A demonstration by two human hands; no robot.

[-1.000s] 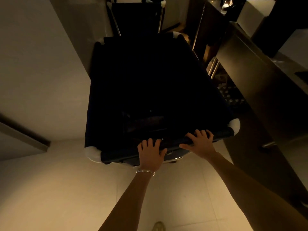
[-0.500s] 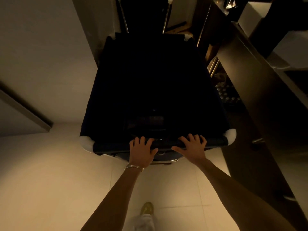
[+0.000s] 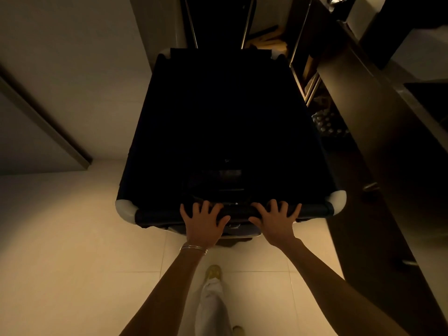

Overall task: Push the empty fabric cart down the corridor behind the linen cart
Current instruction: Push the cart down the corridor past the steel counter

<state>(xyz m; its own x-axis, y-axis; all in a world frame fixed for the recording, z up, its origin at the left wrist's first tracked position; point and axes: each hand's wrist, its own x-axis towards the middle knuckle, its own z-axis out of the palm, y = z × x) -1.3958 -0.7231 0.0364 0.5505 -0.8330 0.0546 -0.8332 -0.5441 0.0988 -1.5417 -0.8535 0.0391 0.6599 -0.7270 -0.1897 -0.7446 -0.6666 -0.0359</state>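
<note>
The fabric cart (image 3: 155, 215) is a deep black cloth bin with white corner caps, right in front of me; its inside is too dark to read. My left hand (image 3: 203, 223) and my right hand (image 3: 276, 220) both rest on its near top rail, fingers spread over the edge and thumbs under it. Straight ahead, touching or just beyond the cart's far end, stands the linen cart (image 3: 219, 20), a dark frame with two metal uprights.
A pale wall (image 3: 72, 69) runs along the left with a dark door frame (image 3: 48, 124). A long dark counter with shelves (image 3: 363, 105) lines the right side, close to the cart. Pale floor tiles (image 3: 72, 263) lie below; my leg and shoe (image 3: 213, 272) step forward.
The fabric cart has rolled forward and straightened along the corridor, its far end closer to the linen cart. Both hands stayed on the rail; my foot stepped ahead.
</note>
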